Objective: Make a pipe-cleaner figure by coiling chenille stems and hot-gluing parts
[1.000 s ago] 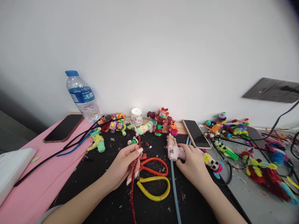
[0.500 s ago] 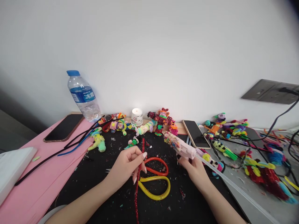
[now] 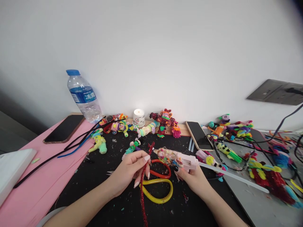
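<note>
The left hand (image 3: pixel 129 170) pinches the red pipe cleaner (image 3: pixel 142 186) between thumb and fingers. Its long axis runs away from the person, above the desk (image 3: pixel 99 176). The right hand (image 3: pixel 193 178) grips the glue gun (image 3: pixel 176 156), held level, with the nozzle pointing left, just beside the pipe cleaner's far end.

A glittery red pipe cleaner (image 3: pixel 142 195) and a pale pink glue gun (image 3: pixel 187 161), speckled with many-coloured fluff, are seen against a black mat (image 3: pixel 94 164). The scissors (image 3: pixel 170 190) are handled in red and yellow; the clear bottle (image 3: pixel 83 101) is capped and labelled in blue.
</note>
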Available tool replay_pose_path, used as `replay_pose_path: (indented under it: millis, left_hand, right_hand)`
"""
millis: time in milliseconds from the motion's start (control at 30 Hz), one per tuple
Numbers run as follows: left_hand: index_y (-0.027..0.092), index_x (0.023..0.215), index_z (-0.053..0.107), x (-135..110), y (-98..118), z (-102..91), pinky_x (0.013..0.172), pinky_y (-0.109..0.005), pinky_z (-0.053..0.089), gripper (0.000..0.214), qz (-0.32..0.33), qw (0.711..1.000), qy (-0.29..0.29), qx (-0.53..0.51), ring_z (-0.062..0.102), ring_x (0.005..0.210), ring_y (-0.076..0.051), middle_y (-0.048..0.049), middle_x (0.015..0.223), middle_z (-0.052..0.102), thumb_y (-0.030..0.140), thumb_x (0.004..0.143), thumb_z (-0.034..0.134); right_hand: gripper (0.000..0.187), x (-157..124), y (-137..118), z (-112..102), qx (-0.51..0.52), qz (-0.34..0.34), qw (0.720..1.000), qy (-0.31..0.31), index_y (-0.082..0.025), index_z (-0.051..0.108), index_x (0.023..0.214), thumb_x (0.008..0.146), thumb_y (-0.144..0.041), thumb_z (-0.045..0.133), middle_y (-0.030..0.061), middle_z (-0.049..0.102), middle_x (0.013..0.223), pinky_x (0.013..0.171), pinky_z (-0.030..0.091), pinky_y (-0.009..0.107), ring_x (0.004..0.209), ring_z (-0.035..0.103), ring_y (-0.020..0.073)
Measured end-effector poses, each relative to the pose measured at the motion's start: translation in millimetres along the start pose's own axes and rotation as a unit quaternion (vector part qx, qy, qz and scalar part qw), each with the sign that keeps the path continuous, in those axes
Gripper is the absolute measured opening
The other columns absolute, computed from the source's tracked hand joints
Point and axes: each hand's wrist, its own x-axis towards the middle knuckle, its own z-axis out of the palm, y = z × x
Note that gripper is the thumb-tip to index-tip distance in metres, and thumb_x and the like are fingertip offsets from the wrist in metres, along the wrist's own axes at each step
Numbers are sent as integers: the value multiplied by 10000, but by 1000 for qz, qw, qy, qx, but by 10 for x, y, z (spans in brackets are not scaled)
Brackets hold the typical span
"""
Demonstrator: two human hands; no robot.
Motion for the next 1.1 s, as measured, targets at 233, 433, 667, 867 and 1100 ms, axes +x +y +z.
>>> replay_pose_path:
  millis: [233, 433, 667, 867, 1100]
  left_hand:
    - [172, 762, 511, -8, -23, -3, 317, -128, 267, 278, 5, 1000, -6, 14, 383, 329, -26, 18, 571, 609, 422, 883, 506]
    - [172, 759, 509, -8, -30, 4, 312, -132, 263, 276, 4, 1000, -6, 14, 381, 322, -27, 19, 563, 608, 420, 883, 506]
    - [170, 747, 515, -7, -26, 1, 308, -139, 255, 286, 6, 1000, -4, 14, 384, 321, -31, 14, 560, 606, 427, 872, 517]
    - [168, 752, 516, -7, -18, 2, 311, -136, 258, 285, 1, 1000, -6, 19, 381, 322, -28, 14, 561, 606, 425, 876, 511]
    - [171, 752, 514, -9, -26, 3, 315, -134, 263, 282, 4, 1000, -8, 21, 381, 324, -28, 15, 563, 607, 423, 879, 506]
  right_hand:
    - [319, -11, -47, 13, -22, 6, 999, -27, -149, 693, 1011, 816, -370, 571, 9, 570, 544, 522, 481, 275, 568, 549, 172]
    - [319, -4, -83, 7, -28, 7, 999, -39, -155, 684, 1057, 824, -336, 564, 19, 589, 593, 456, 437, 232, 548, 522, 149]
    - [280, -5, -72, 22, -9, 14, 999, -29, -170, 685, 940, 813, -394, 575, -6, 512, 532, 428, 406, 223, 502, 471, 136]
    - [256, -13, 18, 17, -24, 13, 1000, -14, -169, 653, 764, 813, -404, 564, -4, 518, 530, 472, 425, 245, 513, 477, 140]
    - [273, -4, 28, 13, -22, 5, 1000, 1, -169, 622, 720, 813, -420, 567, -11, 516, 521, 464, 420, 249, 488, 468, 132]
